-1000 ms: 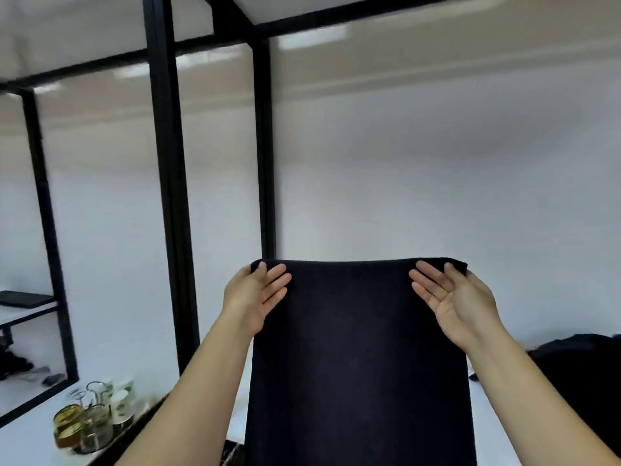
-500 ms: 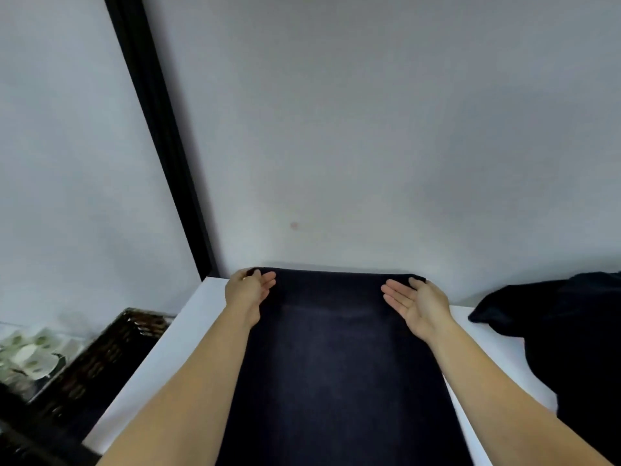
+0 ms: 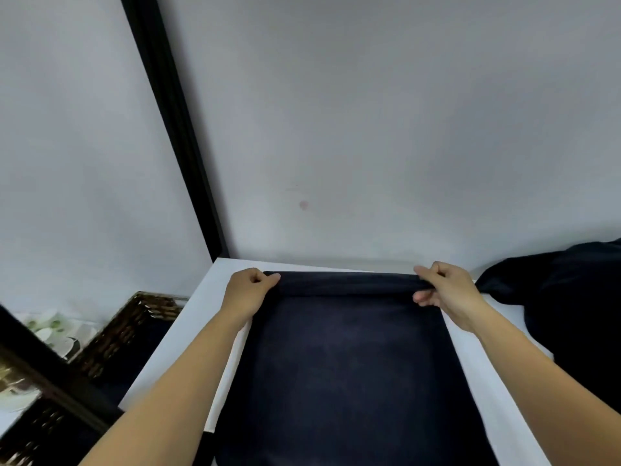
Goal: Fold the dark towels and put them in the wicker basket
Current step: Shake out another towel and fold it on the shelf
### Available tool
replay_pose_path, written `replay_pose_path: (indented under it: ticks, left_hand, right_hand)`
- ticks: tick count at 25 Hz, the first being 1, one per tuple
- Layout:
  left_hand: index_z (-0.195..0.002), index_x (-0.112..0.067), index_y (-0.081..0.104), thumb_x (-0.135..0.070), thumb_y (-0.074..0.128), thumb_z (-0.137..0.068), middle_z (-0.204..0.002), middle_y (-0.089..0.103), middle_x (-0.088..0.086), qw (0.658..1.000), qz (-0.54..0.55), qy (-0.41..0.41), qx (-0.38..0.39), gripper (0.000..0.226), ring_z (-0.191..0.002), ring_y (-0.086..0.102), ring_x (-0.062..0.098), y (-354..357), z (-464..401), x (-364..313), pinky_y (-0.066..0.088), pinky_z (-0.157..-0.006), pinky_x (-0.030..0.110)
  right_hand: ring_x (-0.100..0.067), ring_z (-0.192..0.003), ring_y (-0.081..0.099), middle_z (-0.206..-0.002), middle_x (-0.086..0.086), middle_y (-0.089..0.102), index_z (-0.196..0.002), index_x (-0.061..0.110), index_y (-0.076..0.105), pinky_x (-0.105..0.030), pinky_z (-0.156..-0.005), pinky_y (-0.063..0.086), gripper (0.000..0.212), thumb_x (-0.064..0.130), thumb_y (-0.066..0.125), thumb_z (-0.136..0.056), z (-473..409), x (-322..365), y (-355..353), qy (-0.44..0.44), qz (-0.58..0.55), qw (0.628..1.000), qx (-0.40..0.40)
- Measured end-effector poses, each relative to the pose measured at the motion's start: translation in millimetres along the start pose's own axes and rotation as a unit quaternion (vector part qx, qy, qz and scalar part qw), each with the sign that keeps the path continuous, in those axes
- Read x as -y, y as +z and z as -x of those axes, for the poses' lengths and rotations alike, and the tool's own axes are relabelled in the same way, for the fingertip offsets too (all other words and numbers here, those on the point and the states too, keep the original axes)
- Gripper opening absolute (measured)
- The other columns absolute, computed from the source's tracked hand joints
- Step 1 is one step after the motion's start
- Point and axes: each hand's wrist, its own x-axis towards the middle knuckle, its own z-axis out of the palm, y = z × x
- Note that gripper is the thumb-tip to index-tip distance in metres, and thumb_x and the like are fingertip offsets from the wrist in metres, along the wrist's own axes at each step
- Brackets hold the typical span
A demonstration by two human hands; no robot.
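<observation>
On my feed the fingers (image 3: 424, 295) of the right hand (image 3: 448, 290) are curled, with the thumb over the top, pinching the far right corner of the dark towel (image 3: 346, 364). The left hand (image 3: 248, 290) does the same at the far left corner: its fingers (image 3: 265, 280) are bunched into a near fist around the cloth's edge. Between the two hands I see the far edge of the towel gathered into a thick rolled band, running straight from one grip to the other.

From that band the towel spreads toward me, lying flat on the white worktop (image 3: 198, 317) and covering most of its middle; its near end runs out of the bottom of my view. Both bare forearms come in from the near corners, one along each side of the cloth.

To the right, a heap of dark towels (image 3: 571, 314) sits bunched on the worktop, just beside the right wrist; I cannot tell how many pieces it holds. To the left, lower than the worktop, stands the wicker basket (image 3: 134, 324), with dark cloth showing inside it. A black frame post (image 3: 174, 129) slants up the grey wall (image 3: 369, 112) behind the worktop's far left corner. Some pale, blurred objects lie at the left edge beyond the basket.
</observation>
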Motion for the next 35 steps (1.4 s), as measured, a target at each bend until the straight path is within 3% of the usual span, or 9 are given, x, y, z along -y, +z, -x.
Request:
replay_pose_path:
  ticks: [4,7,9,14,17,21,28,31,35]
  left_hand:
    - [-0.073,-0.018,0.058,-0.047,0.071,-0.088,-0.081,0.065,-0.004,0.977,-0.207,0.042,0.012,0.035,-0.082,0.06,0.018,-4.7,15.8,9.7,0.044,-0.069,0.03]
    - [-0.095,-0.024,0.056,-0.05,0.062,-0.092,-0.106,0.051,-0.006,0.88,-0.452,0.145,-0.037,0.027,-0.105,0.048,0.021,-3.3,20.6,3.5,0.04,-0.085,0.034]
    - [-0.11,-0.024,0.056,-0.024,0.062,-0.092,-0.113,0.048,-0.001,0.828,-0.487,0.278,0.0,0.019,-0.109,0.047,0.025,4.5,19.5,-6.0,0.04,-0.088,0.035]
    - [-0.109,-0.028,0.062,-0.023,0.048,-0.099,-0.11,0.064,-0.004,0.884,-0.377,0.205,0.187,0.018,-0.099,0.06,0.019,25.0,3.7,-30.5,0.046,-0.081,0.029]
    - [-0.144,-0.027,0.045,-0.047,0.058,-0.097,-0.139,0.054,0.001,0.837,-0.463,0.155,0.247,0.053,-0.125,0.053,0.022,30.8,-13.4,-43.8,0.044,-0.101,0.035]
    - [-0.143,-0.021,0.048,-0.045,0.062,-0.095,-0.142,0.045,0.004,0.726,-0.605,0.185,0.27,0.056,-0.128,0.044,0.026,42.2,-13.6,-68.5,0.041,-0.103,0.04]
    - [-0.094,-0.023,0.057,-0.027,0.065,-0.083,-0.092,0.058,-0.007,0.719,-0.565,0.144,0.378,0.014,-0.081,0.057,0.016,57.4,-16.9,-83.7,0.044,-0.067,0.031]
    - [-0.093,-0.019,0.056,-0.022,0.061,-0.086,-0.095,0.056,-0.003,0.758,-0.516,0.251,0.31,0.009,-0.086,0.055,0.019,57.5,-29.1,-72.6,0.044,-0.069,0.033]
    - [-0.095,-0.016,0.058,-0.014,0.069,-0.079,-0.09,0.054,0.0,0.72,-0.518,0.446,0.122,0.019,-0.081,0.05,0.021,62.9,-36.4,-31.4,0.032,-0.064,0.031]
  right_hand:
    - [-0.025,-0.08,0.06,-0.078,-0.002,0.064,-0.071,0.015,0.068,-0.037,-0.075,0.049,0.027,0.037,0.077,-0.085,14.6,-10.7,-10.1,-0.095,0.355,0.93,-0.01]
    - [-0.025,-0.095,0.05,-0.101,0.0,0.05,-0.092,0.027,0.063,-0.034,-0.076,0.034,0.012,0.039,0.066,-0.091,22.1,-11.0,7.0,-0.196,0.649,0.729,-0.092]
    - [-0.023,-0.09,0.046,-0.1,0.001,0.05,-0.101,0.024,0.055,-0.033,-0.074,0.028,0.017,0.011,0.053,-0.09,23.4,-6.5,25.4,-0.252,0.691,0.678,-0.007]
    - [-0.014,-0.064,0.047,-0.07,0.007,0.052,-0.074,0.021,0.051,-0.03,-0.06,0.037,0.033,0.043,0.057,-0.098,8.1,1.6,28.6,-0.166,0.522,0.83,0.103]
    - [-0.016,-0.086,0.053,-0.096,0.004,0.056,-0.1,0.023,0.054,-0.029,-0.072,0.044,0.027,0.047,0.066,-0.093,-8.2,9.9,28.5,-0.15,0.563,0.798,0.154]
    - [-0.03,-0.138,0.036,-0.152,0.003,0.036,-0.155,0.029,0.025,-0.041,-0.113,0.031,0.073,0.052,0.06,-0.095,-19.4,16.7,24.7,-0.118,0.621,0.744,0.216]
    - [-0.02,-0.087,0.052,-0.098,0.004,0.056,-0.107,0.021,0.05,-0.032,-0.068,0.041,0.029,0.039,0.064,-0.089,-4.3,41.4,40.2,-0.055,0.67,0.689,0.27]
    - [-0.021,-0.085,0.051,-0.099,0.0,0.055,-0.108,0.018,0.048,-0.032,-0.064,0.036,0.024,0.029,0.062,-0.091,-10.5,40.0,44.3,-0.164,0.717,0.648,0.198]
    - [-0.021,-0.062,0.037,-0.076,-0.003,0.052,-0.086,0.015,0.054,-0.032,-0.054,0.026,0.032,0.008,0.079,-0.066,-20.8,-1.5,50.2,-0.355,0.724,0.591,0.018]
